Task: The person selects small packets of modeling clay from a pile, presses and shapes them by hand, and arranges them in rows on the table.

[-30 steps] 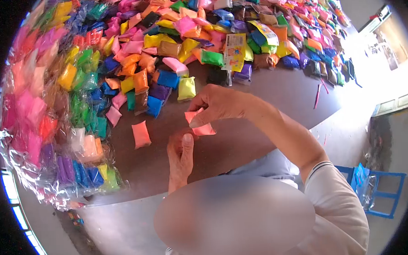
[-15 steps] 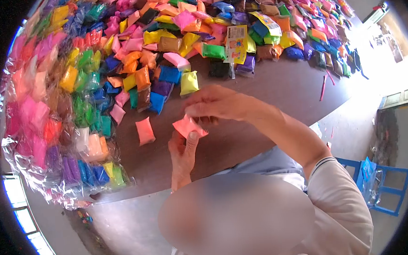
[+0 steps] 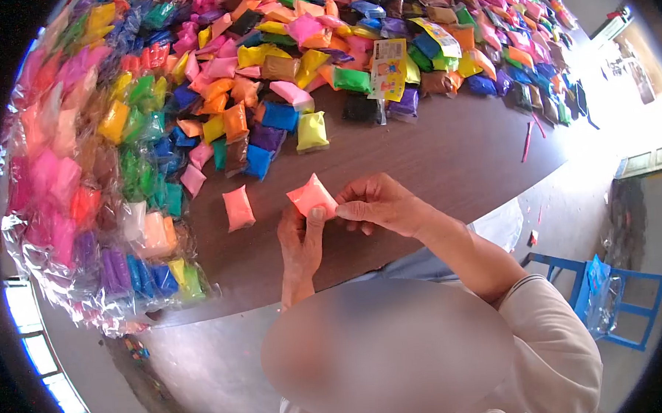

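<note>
A small salmon-pink packet (image 3: 312,193), plump and pillow-shaped, is held up over the brown table. My left hand (image 3: 301,245) grips its lower edge, thumb on the near face. At the packet's right corner, the thumb and fingers of my right hand (image 3: 379,205) are pinched together on it. A second salmon-pink packet (image 3: 237,208) lies flat on the table, left of my hands. Beyond them a yellow packet (image 3: 312,132) sits at the front of the heap.
A big heap of colourful packets (image 3: 288,68) covers the far table (image 3: 446,142). Clear plastic bags of packets (image 3: 126,171) line the left side. Printed cards (image 3: 388,69) rest on the heap. Pink sticks (image 3: 526,142) lie at right, and a blue chair (image 3: 634,308) stands beyond the table.
My right hand has come down from above the packet to its right corner. The packet has turned and risen slightly in my left hand.
</note>
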The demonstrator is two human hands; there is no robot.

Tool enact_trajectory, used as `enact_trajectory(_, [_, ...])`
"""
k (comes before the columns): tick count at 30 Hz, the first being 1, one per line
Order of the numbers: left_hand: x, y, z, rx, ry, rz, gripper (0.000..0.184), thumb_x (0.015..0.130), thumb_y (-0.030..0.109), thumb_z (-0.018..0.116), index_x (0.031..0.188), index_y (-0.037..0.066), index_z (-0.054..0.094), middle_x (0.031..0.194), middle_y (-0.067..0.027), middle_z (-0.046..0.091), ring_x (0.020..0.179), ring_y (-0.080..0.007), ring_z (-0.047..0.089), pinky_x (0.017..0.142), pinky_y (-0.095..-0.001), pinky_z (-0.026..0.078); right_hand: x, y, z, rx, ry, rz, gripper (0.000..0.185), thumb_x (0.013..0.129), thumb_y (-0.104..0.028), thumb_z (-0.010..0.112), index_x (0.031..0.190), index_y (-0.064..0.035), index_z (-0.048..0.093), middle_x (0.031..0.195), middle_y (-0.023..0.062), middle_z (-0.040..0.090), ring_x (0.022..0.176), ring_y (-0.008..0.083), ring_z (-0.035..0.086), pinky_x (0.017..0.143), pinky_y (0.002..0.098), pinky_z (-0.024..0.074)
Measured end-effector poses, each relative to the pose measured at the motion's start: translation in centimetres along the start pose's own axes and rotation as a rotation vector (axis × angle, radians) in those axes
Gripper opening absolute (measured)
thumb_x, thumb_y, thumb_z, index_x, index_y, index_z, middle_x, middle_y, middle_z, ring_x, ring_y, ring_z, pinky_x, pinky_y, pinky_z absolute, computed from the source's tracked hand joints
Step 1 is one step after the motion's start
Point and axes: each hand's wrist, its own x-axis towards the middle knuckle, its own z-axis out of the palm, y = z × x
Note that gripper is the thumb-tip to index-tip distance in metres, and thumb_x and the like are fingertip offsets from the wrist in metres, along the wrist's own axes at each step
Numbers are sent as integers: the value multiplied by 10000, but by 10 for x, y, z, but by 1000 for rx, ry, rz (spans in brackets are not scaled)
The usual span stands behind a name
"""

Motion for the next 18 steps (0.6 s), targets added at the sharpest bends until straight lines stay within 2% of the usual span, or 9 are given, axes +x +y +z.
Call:
enact_trajectory(7, [-1,7,5,-122,51,25,399,967,402,544,1000,8,603,878,-56,638,784,-118,570,700,-269,452,-1,4,2,62,31,-38,221,864,-59,498,990,-2,671,827,33,648,715,86,609,558,207,479])
enact_trajectory(10, [0,1,3,-71,46,41,407,966,409,544,999,7,600,859,-58,640,777,-117,572,690,-270,453,-4,4,1,104,41,-22,203,874,-90,527,989,-3,670,823,27,647,705,83,607,544,209,479])
enact_trajectory(13, [1,7,3,-79,19,41,412,963,414,547,999,6,600,848,-56,638,782,-119,565,693,-270,449,-5,1,3,13,50,14,218,911,-130,545,1017,17,667,874,39,662,722,84,616,569,210,485])
enact_trajectory(18, [1,-3,2,-10,16,49,419,954,417,563,1012,3,597,859,-55,633,798,-124,559,700,-275,449,-4,1,2,-113,76,26,215,919,-148,556,1010,9,669,844,27,652,687,72,598,552,206,480])
